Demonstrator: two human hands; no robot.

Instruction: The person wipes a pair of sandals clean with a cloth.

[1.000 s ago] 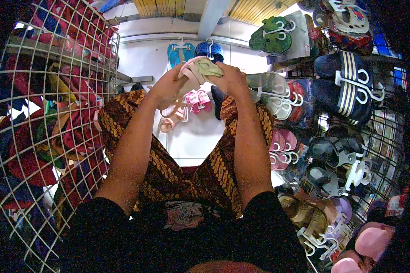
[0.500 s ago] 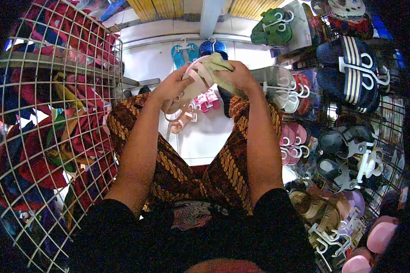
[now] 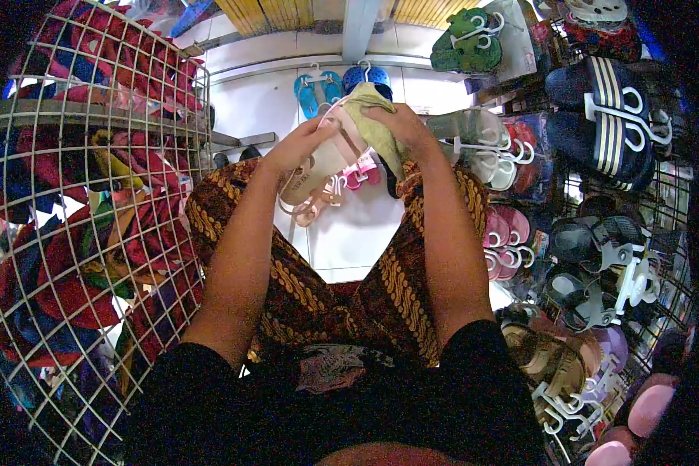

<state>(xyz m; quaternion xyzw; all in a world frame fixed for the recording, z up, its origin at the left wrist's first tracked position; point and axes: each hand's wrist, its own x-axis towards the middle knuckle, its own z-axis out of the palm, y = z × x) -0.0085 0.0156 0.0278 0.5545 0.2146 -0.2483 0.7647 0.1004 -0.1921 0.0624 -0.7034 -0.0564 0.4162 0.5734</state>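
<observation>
A pair of beige sandals (image 3: 300,186) hangs between my hands, above the white floor. My left hand (image 3: 301,144) grips the sandals at their left side, fingers closed round the edge. In my right hand (image 3: 400,128) is a light green cloth (image 3: 370,105), pressed against the upper part of the sandals. Just beyond the sandals lie turquoise flip-flops (image 3: 318,93) and blue clogs (image 3: 366,76) on white hangers. Pink sandals (image 3: 361,172) rest on the floor below, partly hidden by the beige pair.
A wire grid (image 3: 93,202) with red and blue items behind it stands at the left. At the right, a rack holds dark blue striped slippers (image 3: 607,116), green clogs (image 3: 466,48), black sandals (image 3: 579,291) and pink slippers (image 3: 652,405). My patterned trouser legs frame the floor.
The green cloth is spread more over the top of the sandals, and the lower sandal's sole shows more. My hands have shifted slightly. The whole view has moved a little.
</observation>
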